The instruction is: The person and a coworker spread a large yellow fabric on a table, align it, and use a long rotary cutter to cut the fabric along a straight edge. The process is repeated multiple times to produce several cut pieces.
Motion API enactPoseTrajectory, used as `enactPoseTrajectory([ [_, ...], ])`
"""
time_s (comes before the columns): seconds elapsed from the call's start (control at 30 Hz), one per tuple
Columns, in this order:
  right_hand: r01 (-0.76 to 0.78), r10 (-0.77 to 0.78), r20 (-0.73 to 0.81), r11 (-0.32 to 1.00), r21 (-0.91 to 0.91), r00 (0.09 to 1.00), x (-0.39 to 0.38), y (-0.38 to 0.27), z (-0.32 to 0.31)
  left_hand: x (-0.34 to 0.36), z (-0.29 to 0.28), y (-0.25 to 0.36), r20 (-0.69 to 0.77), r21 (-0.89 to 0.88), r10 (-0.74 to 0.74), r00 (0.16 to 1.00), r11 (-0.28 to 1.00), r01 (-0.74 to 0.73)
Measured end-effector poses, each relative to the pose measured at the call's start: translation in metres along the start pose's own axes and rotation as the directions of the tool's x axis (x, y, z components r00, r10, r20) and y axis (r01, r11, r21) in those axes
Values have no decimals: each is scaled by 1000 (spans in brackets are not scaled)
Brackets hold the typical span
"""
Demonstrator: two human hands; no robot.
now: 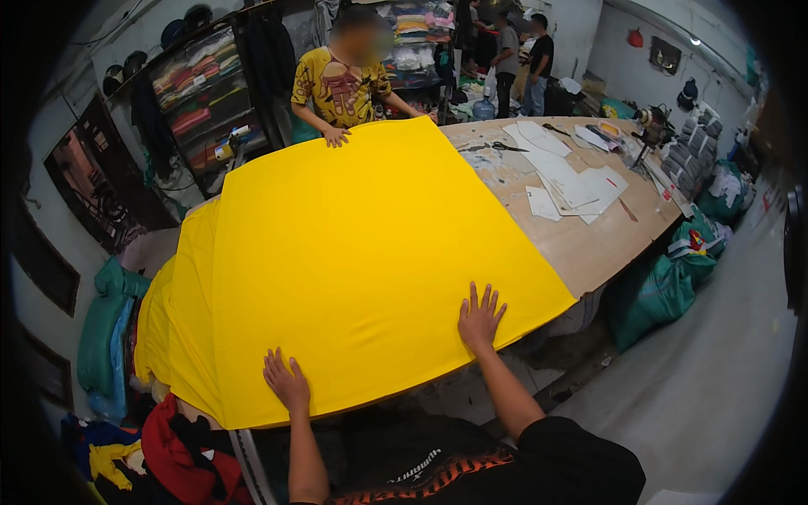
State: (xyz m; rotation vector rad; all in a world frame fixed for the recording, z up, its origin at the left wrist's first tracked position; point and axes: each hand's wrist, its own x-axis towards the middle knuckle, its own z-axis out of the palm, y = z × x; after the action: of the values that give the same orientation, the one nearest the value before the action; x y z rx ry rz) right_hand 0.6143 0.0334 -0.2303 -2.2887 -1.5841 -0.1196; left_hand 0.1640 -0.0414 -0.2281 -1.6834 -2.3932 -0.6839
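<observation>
A wide sheet of yellow fabric (353,252) lies spread over the table, its near edge along the table's front. My left hand (287,383) rests flat on it near the front left, fingers spread. Farther right, my right hand (481,318) presses on the fabric close to its near right edge, fingers stretched out and apart. Neither hand grips anything. Across the table a person in a yellow patterned shirt (345,88) has one hand (337,136) on the fabric's far edge. On the left, more of the fabric hangs in loose folds.
On the bare wooden tabletop (581,252) to the right lie white paper patterns (564,181) and black scissors (508,147). A cutting machine (652,126) stands at the far right end. Green sacks (661,295) sit beside the table; cloth scraps (181,450) are heaped at the lower left.
</observation>
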Motion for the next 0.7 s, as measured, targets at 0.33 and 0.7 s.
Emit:
enactPoseTrajectory([
  [0.33, -27, 27, 5, 1000, 13, 1000, 0, -3, -2, -2, 2, 1, -9, -1, -9, 1000, 1000, 9],
  [0.7, -15, 15, 7, 999, 31, 1000, -18, 2, -4, -19, -2, -8, -18, -26, -5, 1000, 1000, 5],
])
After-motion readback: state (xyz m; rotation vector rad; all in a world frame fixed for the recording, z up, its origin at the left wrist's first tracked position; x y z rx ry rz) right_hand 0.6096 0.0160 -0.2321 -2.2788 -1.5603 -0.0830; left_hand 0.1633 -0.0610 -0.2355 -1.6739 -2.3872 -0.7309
